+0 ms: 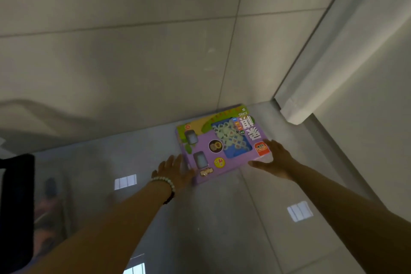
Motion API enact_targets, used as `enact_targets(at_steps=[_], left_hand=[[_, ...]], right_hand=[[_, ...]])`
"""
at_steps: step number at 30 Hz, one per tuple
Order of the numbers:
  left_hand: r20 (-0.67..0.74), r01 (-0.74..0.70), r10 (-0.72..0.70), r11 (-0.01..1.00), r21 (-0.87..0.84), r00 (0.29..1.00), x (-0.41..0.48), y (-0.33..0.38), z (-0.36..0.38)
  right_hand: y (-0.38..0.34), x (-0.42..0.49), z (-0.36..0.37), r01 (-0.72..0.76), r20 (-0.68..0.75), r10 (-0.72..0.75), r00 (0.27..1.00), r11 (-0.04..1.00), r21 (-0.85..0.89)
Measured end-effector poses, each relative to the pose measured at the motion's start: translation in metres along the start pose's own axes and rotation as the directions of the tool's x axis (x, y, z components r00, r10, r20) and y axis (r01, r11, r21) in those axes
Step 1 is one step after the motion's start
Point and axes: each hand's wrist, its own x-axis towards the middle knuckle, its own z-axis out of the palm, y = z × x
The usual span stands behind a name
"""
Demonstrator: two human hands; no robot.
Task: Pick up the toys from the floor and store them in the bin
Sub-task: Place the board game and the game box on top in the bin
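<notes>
A flat purple toy box point(219, 143) with green and yellow print lies on the glossy grey floor, close to the wall. My left hand point(175, 170), with a bead bracelet at the wrist, is at the box's near left edge, fingers straight. My right hand point(274, 158) is at the box's near right corner, fingers spread and straight, thumb out along the front edge. Neither hand curls round the box. No bin is in view.
A pale tiled wall point(133, 51) rises just behind the box. A white ledge or frame point(311, 87) juts out at the right. A dark object point(15, 207) stands at the left edge. Grey floor tiles point(222, 218) lie between me and the box.
</notes>
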Motion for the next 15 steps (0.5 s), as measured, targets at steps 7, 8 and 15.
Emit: enact_targets(at_steps=[7, 8, 15], left_hand=[[0.013, 0.021, -0.019, 0.990, -0.140, 1.000, 0.037, 0.016, 0.026], [-0.016, 0.000, -0.004, 0.975, -0.222, 1.000, 0.033, 0.018, 0.026], [-0.247, -0.227, 0.022, 0.473, -0.851, 0.969, -0.032, 0.020, -0.019]], right_hand=[[0.009, 0.031, 0.019, -0.189, 0.013, 0.207, 0.978, 0.867, 0.461], [0.010, 0.029, 0.022, -0.218, 0.025, 0.233, 0.972, 0.856, 0.469], [-0.009, -0.027, 0.027, -0.166, 0.034, 0.204, 0.978, 0.678, 0.716]])
